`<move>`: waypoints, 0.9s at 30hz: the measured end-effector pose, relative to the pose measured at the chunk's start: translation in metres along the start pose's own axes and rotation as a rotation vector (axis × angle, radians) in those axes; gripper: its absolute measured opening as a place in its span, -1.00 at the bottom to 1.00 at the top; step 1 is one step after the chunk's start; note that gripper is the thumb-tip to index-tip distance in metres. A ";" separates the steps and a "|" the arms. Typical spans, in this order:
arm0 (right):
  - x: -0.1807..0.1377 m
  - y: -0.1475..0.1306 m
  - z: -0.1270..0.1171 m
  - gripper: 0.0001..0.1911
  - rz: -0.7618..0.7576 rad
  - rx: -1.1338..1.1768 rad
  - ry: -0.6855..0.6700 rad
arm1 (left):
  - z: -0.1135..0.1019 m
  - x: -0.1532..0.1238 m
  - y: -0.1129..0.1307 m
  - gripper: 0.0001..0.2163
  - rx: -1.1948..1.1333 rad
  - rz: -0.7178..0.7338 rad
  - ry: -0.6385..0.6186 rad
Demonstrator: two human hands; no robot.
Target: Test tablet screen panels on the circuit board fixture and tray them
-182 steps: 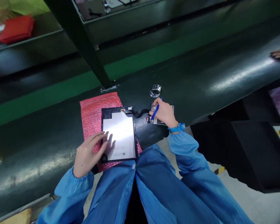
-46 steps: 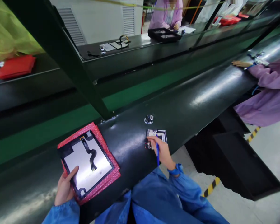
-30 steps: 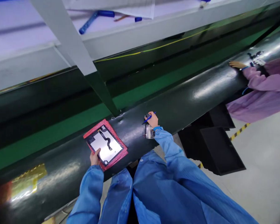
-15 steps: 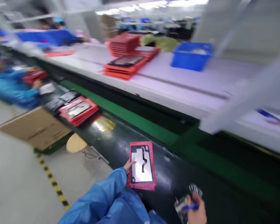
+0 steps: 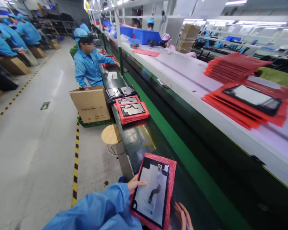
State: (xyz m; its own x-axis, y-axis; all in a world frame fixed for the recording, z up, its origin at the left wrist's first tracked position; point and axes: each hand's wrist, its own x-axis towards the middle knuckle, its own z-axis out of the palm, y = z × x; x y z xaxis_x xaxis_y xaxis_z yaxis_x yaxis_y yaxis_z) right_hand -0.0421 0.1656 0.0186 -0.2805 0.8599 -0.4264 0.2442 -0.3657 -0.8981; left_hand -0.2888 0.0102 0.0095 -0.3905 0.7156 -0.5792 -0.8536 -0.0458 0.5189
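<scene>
My left hand (image 5: 135,184) is gripping the left edge of a red bubble bag (image 5: 172,169), with the fingers curled over it. On the bag sits a black-framed tablet panel (image 5: 150,191) with a dark ribbon cable (image 5: 155,192) across its pale back, all on the dark conveyor (image 5: 132,140). My right hand (image 5: 182,215) is cut off at the bottom edge, just right of the bag, and its fingers look loosely spread. There's maybe a blue pen (image 5: 187,226) in it, but it's hard to tell from this view. Further up the line, more panels (image 5: 129,109) lie on red bags beside a cardboard box (image 5: 90,104), where a co-worker (image 5: 87,65) in blue stands.
</scene>
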 end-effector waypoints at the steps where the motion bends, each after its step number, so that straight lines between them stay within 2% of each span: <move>1: 0.001 -0.019 0.037 -0.31 0.074 0.041 -0.081 | -0.013 -0.003 0.029 -0.31 -0.008 0.009 0.003; 4: 0.003 -0.070 0.142 -0.30 0.143 0.150 -0.314 | -0.046 -0.009 0.112 -0.30 -0.020 0.041 0.001; 6: 0.007 -0.098 0.197 -0.28 0.166 0.249 -0.450 | -0.062 -0.006 0.160 -0.31 -0.004 0.056 -0.004; 8: 0.016 -0.119 0.238 -0.22 0.162 0.329 -0.555 | -0.074 0.002 0.202 -0.31 0.031 0.068 -0.008; 11: 0.034 -0.141 0.275 -0.14 0.123 0.372 -0.603 | -0.081 0.019 0.247 -0.32 0.095 0.074 -0.018; 14: 0.054 -0.149 0.293 -0.11 0.080 0.339 -0.533 | -0.077 0.039 0.266 -0.27 0.152 0.053 -0.025; 17: 0.070 -0.146 0.297 -0.06 0.079 0.292 -0.383 | -0.066 0.059 0.269 -0.25 0.207 -0.001 -0.041; 20: 0.076 -0.141 0.291 -0.06 0.089 0.255 -0.215 | -0.052 0.080 0.265 -0.27 0.268 -0.077 -0.094; 27: 0.068 -0.152 0.272 -0.28 0.014 0.075 0.180 | -0.014 0.112 0.261 -0.18 0.380 -0.180 -0.338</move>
State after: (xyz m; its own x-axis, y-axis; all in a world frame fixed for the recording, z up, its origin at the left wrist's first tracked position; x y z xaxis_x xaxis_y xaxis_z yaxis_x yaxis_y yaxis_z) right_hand -0.3509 0.1832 0.0969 -0.1053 0.9020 -0.4187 0.1753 -0.3976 -0.9007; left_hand -0.5605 0.0692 0.0716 -0.0633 0.8759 -0.4783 -0.6873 0.3092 0.6573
